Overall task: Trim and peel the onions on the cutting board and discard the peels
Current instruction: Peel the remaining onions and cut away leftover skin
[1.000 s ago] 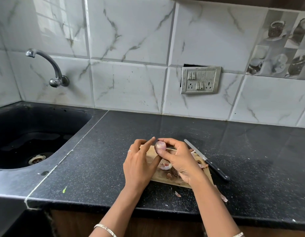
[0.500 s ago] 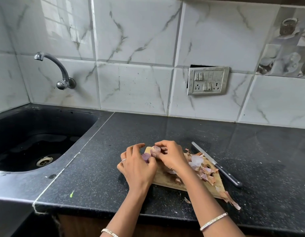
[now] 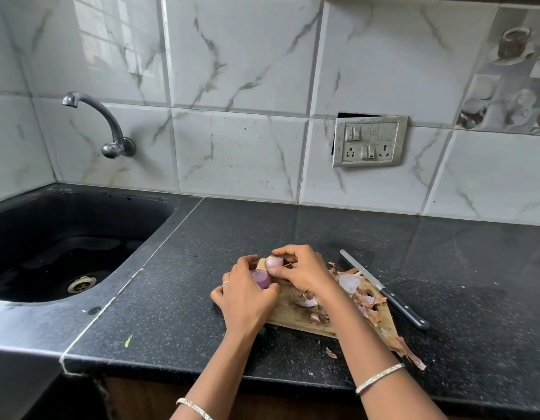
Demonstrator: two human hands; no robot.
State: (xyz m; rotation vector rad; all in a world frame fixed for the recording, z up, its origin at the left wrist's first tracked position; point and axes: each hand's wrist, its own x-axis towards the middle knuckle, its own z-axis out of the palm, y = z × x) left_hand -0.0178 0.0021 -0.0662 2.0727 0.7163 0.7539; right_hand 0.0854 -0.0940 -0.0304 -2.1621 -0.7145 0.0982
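- The left hand [image 3: 247, 298] has its fingers curled round a purple onion [image 3: 260, 278], which is glossy with a flat cut end showing.
- The right hand [image 3: 305, 272] pinches a pale onion [image 3: 274, 262] between thumb and fingertips. This one is smaller, pinkish-white and smooth, and sits just past the left fingertips.
- Both onions are held above the far left corner of the board [image 3: 293, 321].
- Papery brown and pink peels [image 3: 367, 300] lie right of the right wrist, a few off the board.
- The knife [image 3: 383, 291] lies beyond the peels on the counter [image 3: 202, 268], well clear of either hand's fingers.
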